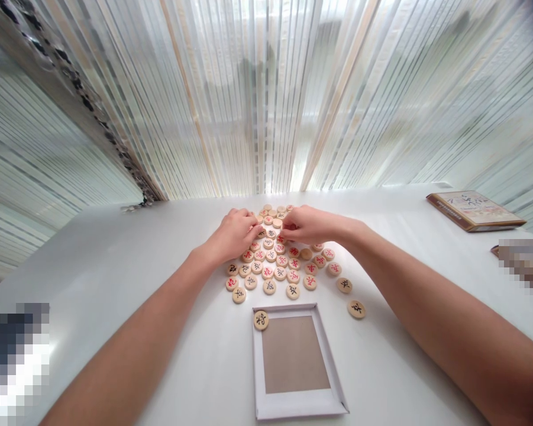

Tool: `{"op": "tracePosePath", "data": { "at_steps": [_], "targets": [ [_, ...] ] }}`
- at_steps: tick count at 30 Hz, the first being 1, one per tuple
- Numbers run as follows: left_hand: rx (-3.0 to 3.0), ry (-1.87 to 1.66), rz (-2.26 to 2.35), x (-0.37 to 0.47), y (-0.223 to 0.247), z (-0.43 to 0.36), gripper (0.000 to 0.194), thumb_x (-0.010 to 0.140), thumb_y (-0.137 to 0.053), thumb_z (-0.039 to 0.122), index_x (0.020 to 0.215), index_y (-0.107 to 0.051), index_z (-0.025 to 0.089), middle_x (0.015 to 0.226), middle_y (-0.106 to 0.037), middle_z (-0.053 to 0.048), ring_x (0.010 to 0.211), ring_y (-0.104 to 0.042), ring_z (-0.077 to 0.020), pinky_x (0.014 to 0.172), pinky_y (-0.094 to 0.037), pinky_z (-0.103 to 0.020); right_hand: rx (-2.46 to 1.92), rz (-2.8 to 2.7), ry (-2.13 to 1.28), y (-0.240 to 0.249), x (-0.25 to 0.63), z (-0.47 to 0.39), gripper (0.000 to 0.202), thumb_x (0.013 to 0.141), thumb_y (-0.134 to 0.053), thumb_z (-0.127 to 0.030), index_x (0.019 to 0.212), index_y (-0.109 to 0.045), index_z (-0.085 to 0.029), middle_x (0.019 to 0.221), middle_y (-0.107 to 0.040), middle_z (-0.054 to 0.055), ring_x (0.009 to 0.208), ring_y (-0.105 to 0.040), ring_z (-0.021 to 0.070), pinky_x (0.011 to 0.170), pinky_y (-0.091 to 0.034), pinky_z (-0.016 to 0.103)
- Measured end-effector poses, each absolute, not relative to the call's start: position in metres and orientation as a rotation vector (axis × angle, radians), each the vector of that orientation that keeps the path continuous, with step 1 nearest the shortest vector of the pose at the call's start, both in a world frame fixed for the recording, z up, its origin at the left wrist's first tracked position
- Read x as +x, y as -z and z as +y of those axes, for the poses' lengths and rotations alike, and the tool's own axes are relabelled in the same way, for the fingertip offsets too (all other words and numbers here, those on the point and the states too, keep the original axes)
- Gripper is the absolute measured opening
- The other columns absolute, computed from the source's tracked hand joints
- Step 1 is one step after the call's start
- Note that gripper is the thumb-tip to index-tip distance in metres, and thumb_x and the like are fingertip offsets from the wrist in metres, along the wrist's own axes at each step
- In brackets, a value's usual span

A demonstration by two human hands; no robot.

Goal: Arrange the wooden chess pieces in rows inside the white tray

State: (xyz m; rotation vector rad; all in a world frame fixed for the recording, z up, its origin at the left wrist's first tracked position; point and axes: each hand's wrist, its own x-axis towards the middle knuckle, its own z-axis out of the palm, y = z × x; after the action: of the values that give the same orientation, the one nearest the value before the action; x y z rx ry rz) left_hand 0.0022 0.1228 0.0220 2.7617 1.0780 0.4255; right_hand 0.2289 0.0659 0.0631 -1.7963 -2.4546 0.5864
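Round wooden xiangqi pieces (270, 256) with red or black characters lie in a spread group at the middle of the white table. My left hand (241, 232) is at the group's left side, its fingers curled closed at a black-marked xiangqi piece (261, 233). Across from it, my right hand (302, 225) pinches at a red-marked xiangqi piece (281, 239), partly covered by the fingertips. Nearer to me lies a shallow white box tray (332, 370) with a brown panel in its bottom. A single black-marked piece (261, 320) rests in the tray's far left corner.
Two stray pieces, one (357, 309) farther out, lie below my right forearm. A flat printed box (474, 210) rests at the table's far right. Striped sheer curtains (266, 100) hang behind the table. Pixelated patches hide the left and right edges.
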Motion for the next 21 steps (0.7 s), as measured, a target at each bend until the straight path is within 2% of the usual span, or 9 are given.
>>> {"op": "tracePosePath", "data": {
  "at_steps": [4, 10, 12, 15, 17, 21],
  "targets": [
    [2.727, -0.460, 1.106, 0.0015, -0.0215, 0.1217, 0.036, 0.106, -0.050, 0.032, 0.080, -0.070, 0.019, 0.096, -0.068, -0.012, 0.097, -0.062, -0.0280, 0.100, -0.051, -0.046, -1.806, -2.408, -0.584, -0.0618, 0.2322, 0.0660, 0.038, 0.095, -0.064, -0.029, 0.059, -0.053, -0.021, 0.061, -0.059, 0.001, 0.058, -0.049, 0.0140, 0.055, -0.033, 0.030],
    [2.681, -0.527, 1.152, 0.0005, -0.0209, 0.1201, 0.024, 0.102, -0.055, 0.030, 0.094, -0.075, 0.018, 0.105, -0.070, -0.013, 0.103, -0.064, -0.0309, 0.099, -0.052, -0.048, -1.806, -2.377, -0.576, -0.0609, 0.2342, 0.0658, 0.033, 0.093, -0.067, -0.029, 0.061, -0.063, -0.020, 0.064, -0.065, 0.003, 0.058, -0.054, 0.0151, 0.054, -0.036, 0.031],
    [2.669, -0.555, 1.158, 0.0004, -0.0213, 0.1199, 0.024, 0.102, -0.056, 0.029, 0.100, -0.076, 0.017, 0.109, -0.071, -0.014, 0.107, -0.064, -0.0318, 0.101, -0.052, -0.049, -1.789, -2.375, -0.578, -0.0613, 0.2350, 0.0666, 0.026, 0.091, -0.071, -0.028, 0.067, -0.069, -0.019, 0.071, -0.070, 0.004, 0.062, -0.059, 0.0160, 0.056, -0.039, 0.030],
    [2.654, -0.603, 1.158, 0.0008, -0.0228, 0.1196, 0.026, 0.102, -0.054, 0.028, 0.103, -0.077, 0.016, 0.111, -0.071, -0.015, 0.111, -0.064, -0.0319, 0.104, -0.051, -0.049, -1.736, -2.385, -0.589, -0.0626, 0.2353, 0.0674, 0.012, 0.088, -0.078, -0.030, 0.088, -0.079, -0.018, 0.085, -0.077, 0.005, 0.073, -0.066, 0.0176, 0.062, -0.045, 0.028],
    [2.645, -0.630, 1.155, 0.0012, -0.0240, 0.1191, 0.026, 0.103, -0.053, 0.028, 0.102, -0.077, 0.016, 0.110, -0.071, -0.014, 0.111, -0.065, -0.0315, 0.105, -0.051, -0.049, -1.707, -2.397, -0.600, -0.0633, 0.2347, 0.0672, 0.018, 0.087, -0.079, -0.031, 0.100, -0.082, -0.018, 0.092, -0.078, 0.006, 0.078, -0.068, 0.0185, 0.067, -0.048, 0.029],
    [2.621, -0.657, 1.142, 0.0018, -0.0258, 0.1174, 0.025, 0.102, -0.054, 0.025, 0.101, -0.077, 0.017, 0.108, -0.071, -0.013, 0.109, -0.066, -0.0305, 0.104, -0.051, -0.048, -1.677, -2.406, -0.646, -0.0631, 0.2333, 0.0661, 0.018, 0.088, -0.076, -0.028, 0.101, -0.085, -0.020, 0.091, -0.078, 0.005, 0.078, -0.068, 0.0188, 0.070, -0.048, 0.030]
  ]
}}
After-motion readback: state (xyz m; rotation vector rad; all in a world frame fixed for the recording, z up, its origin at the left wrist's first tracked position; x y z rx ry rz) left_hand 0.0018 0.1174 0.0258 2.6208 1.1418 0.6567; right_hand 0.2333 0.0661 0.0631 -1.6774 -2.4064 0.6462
